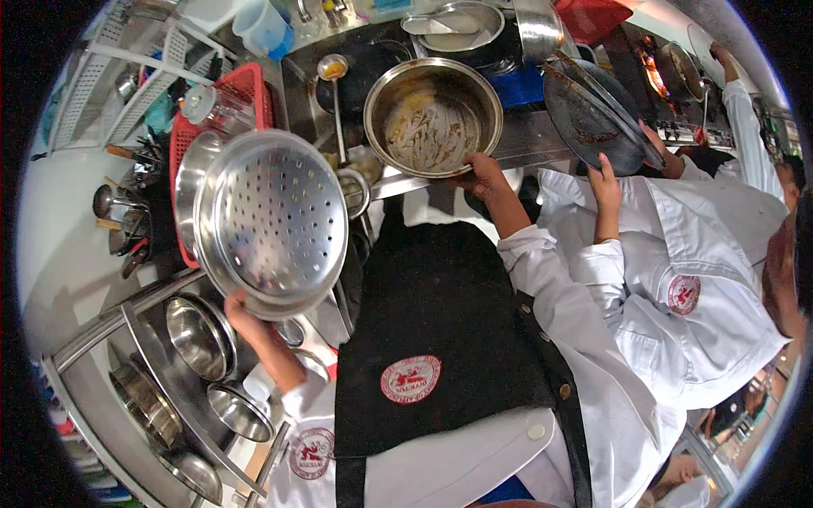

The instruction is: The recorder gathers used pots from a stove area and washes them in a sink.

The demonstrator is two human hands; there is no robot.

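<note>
My left hand (248, 317) grips the lower rim of a steel steamer pan with a perforated base (276, 209), held tilted so its holes face me. The pan's loop handle (357, 193) points to the right. At the near rim of a round steel pot (438, 120) is my right hand (488, 174), its fingers closed on the edge. Brown and yellowish residue coats the pot's inside. A ladle (336, 95) with orange liquid in its bowl lies just left of the pot.
Behind the steamer stands a red plastic basket (260, 95) with a glass jar. Steel bowls (200, 336) sit on a lower shelf at left. To my right, a co-worker's hands (606, 190) hold a dark round pan (597, 120) and tongs. Flames (654, 66) burn farther right.
</note>
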